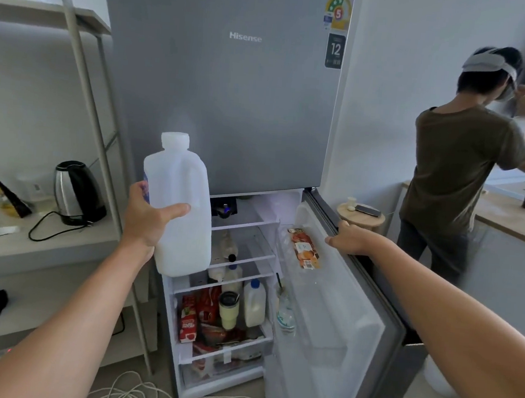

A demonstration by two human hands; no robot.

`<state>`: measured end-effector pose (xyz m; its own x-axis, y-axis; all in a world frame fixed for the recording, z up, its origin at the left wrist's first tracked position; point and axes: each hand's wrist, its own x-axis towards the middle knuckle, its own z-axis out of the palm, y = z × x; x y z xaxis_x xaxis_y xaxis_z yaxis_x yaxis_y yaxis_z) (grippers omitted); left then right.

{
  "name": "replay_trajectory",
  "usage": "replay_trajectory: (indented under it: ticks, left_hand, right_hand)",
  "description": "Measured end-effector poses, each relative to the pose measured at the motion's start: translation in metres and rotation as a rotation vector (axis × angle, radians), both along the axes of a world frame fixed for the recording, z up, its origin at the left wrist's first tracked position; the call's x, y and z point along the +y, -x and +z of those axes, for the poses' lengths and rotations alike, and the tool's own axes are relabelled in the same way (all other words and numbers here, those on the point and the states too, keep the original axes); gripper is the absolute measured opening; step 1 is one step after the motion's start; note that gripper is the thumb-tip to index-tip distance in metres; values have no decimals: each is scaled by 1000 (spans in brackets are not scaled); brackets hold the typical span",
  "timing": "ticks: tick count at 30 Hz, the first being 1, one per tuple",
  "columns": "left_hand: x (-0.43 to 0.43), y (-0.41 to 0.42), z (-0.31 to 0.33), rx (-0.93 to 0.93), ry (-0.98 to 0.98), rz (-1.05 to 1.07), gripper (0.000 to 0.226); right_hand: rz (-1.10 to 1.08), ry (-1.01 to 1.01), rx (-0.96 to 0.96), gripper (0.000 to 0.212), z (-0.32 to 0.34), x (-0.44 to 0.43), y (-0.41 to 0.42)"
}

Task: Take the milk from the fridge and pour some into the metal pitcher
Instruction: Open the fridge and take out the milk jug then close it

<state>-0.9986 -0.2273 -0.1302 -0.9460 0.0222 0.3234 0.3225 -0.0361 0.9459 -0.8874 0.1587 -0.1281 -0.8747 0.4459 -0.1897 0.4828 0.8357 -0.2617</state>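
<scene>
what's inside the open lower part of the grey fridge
On the grey fridge's shelves: a small blue-capped milk bottle, a pale yellow tumbler, red cartons and squeeze bottles. The large white milk jug in the left hand hides the shelves' left side.

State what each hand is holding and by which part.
The left hand holds the milk jug by its handle side, clear of the fridge. The right hand grips the top edge of the open fridge door.
</scene>
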Motion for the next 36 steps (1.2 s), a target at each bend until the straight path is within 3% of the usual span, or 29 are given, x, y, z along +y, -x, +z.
replay_trajectory:
  ticks: [4, 11, 18, 21, 23, 27, 36]
  left_hand:
    - [-17, -4, 4, 2, -34, 9, 89]
    - [-69, -8, 11, 5, -17, 47, 86]
    - [-128, -16, 11, -14, -61, 155, 84]
    - [-153, -12, 9, -29, -47, 187, 85]
    - [-165, -9, 6, -30, -23, 203, 84]
    - [-179, 0, -4, -62, 5, 223, 84]
    - [-158, 19, -26, -162, 32, 258, 80]
  right_hand:
    - [99, 6, -13, 61, 1, -34, 5]
    - [188, 56, 16, 79, -10, -98, 20]
    - [297, 119, 370, 56, -36, -157, 44]
    - [451, 51, 419, 44, -49, -191, 58]
    - [511, -9, 427, 47, -55, -210, 73]
    - [516, -151, 419, 56, -51, -236, 108]
    - [424, -303, 464, 51, -56, -263, 188]
